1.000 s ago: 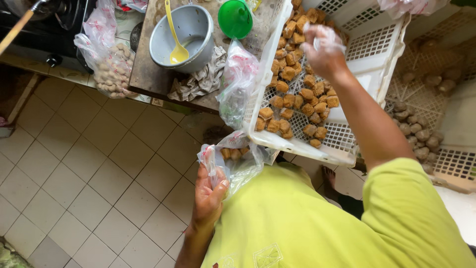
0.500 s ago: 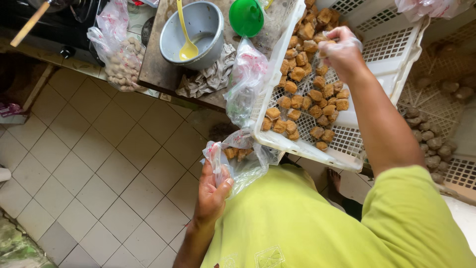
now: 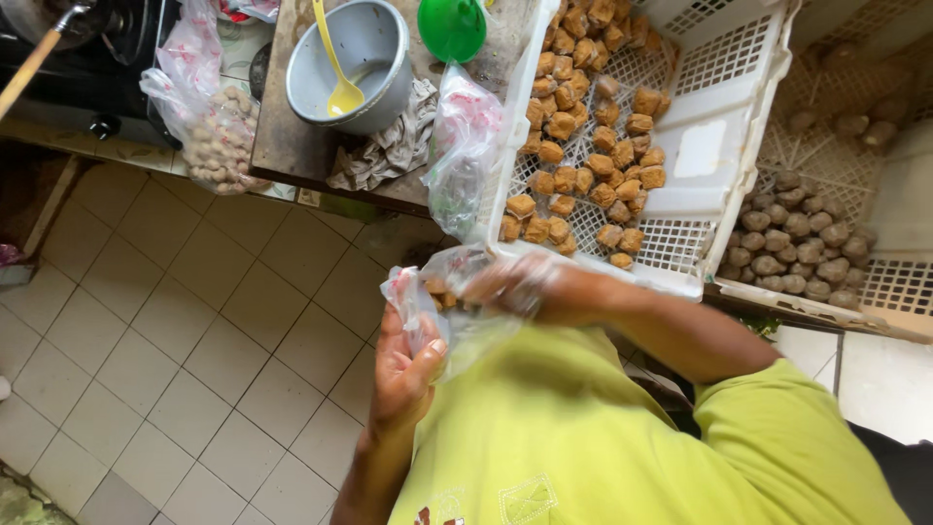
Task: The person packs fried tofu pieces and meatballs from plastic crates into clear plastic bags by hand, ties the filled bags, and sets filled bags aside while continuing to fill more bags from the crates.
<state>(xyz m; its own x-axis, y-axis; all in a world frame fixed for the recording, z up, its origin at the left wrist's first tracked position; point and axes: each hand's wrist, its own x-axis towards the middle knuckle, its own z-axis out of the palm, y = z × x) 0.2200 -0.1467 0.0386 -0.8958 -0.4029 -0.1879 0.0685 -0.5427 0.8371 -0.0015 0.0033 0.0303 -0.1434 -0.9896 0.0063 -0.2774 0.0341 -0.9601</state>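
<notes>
Starting at the left edge, a plastic bag of pale round balls (image 3: 219, 136) hung off the corner of the wooden desk (image 3: 282, 146). On the desk sat a grey metal bowl (image 3: 374, 63) with a yellow spoon (image 3: 335, 68) in it, a crumpled rag (image 3: 389, 151) and a green funnel (image 3: 452, 27).

Lower down, my left hand (image 3: 408, 374) was pinching the rim of a small clear bag (image 3: 437, 301), fingers curled round the plastic, holding its mouth up in front of my chest. You could see a few brown fried cubes already sitting in it.

Here's what changed: half a second before, my right hand (image 3: 530, 287) was up over the white crate (image 3: 719, 126) among the fried cubes (image 3: 583, 146). Now it had come back down and was at the mouth of the bag, blurred and wrapped in thin plastic, so I couldn't tell how closed it was or what it carried. I'd guess another handful was going in.

Far right, a second crate (image 3: 875, 282) held darker round lumps (image 3: 797, 243).
</notes>
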